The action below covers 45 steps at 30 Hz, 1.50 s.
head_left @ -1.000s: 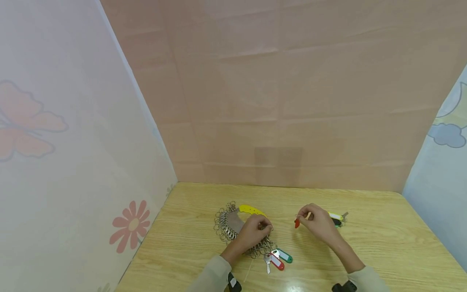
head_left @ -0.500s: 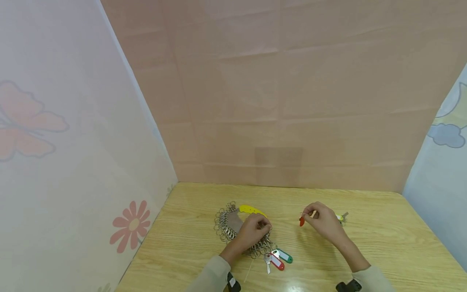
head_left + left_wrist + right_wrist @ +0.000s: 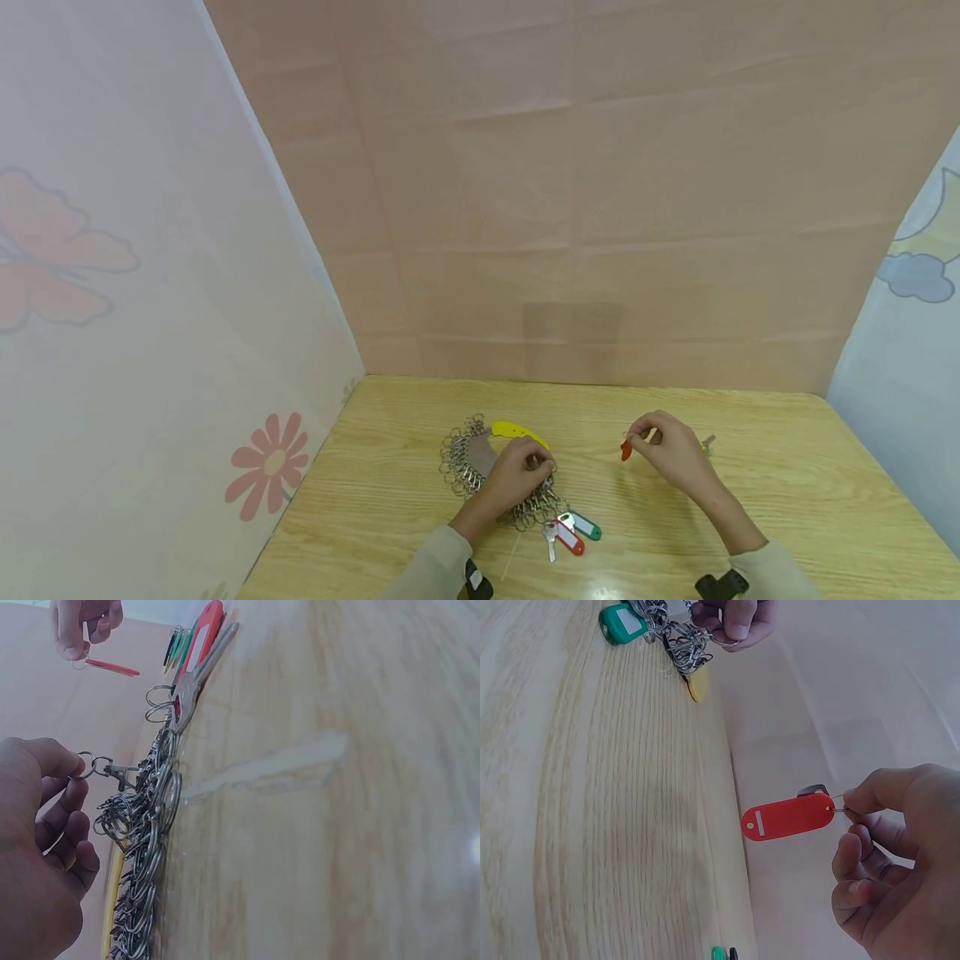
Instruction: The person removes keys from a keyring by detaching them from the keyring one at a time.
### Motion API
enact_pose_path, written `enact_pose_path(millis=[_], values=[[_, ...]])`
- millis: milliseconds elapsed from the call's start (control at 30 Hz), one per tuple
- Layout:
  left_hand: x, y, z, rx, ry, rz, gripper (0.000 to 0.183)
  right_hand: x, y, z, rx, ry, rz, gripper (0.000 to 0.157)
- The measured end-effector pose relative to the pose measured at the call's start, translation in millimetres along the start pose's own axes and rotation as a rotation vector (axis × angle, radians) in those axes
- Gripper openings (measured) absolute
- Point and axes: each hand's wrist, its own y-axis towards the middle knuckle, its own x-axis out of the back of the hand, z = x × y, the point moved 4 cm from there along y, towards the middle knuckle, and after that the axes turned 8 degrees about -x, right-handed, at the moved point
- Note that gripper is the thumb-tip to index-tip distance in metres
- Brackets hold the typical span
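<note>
My left hand [image 3: 517, 477] pinches a split ring [image 3: 91, 759] between thumb and forefinger; a small metal clip links it to a big key holder. That holder has a yellow grip [image 3: 516, 431], a grey plate [image 3: 482, 455] and a fringe of metal rings. To the right, my right hand [image 3: 672, 454] is raised above the table and pinches the thin ring of a red key tag [image 3: 791, 817]. Part of a key [image 3: 812, 790] shows behind the tag. In the left wrist view the right hand [image 3: 86, 626] and tag appear past the holder.
At the holder's near edge lie a red key tag [image 3: 570, 538] with a key [image 3: 551, 542] and a green key tag [image 3: 585, 525]. Beyond the right hand another key [image 3: 708, 446] lies on the wooden table [image 3: 817, 492], mostly hidden. A peach cloth wall [image 3: 480, 208] stands behind.
My right hand has moved slightly right and away from me with the red key tag, covering more of the tags behind it. The left hand has barely shifted.
</note>
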Motion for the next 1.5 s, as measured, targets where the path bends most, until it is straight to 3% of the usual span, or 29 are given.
enact_pose_path(millis=[867, 1200, 1500], values=[[2.5, -2.1, 0.0, 0.016, -0.005, 0.005, 0.015, 16.0, 2.1, -6.4, -0.024, -0.01, -0.011, 0.011], [4.8, -5.2, -4.2, 0.008, -0.031, 0.003, 0.013, 22.3, 0.1, -18.2, -0.022, -0.023, -0.027, 0.014], [4.3, -6.2, -1.8, 0.014, -0.019, 0.011, 0.011, 27.6, -1.6, -28.7, -0.07, -0.028, -0.015, 0.017]])
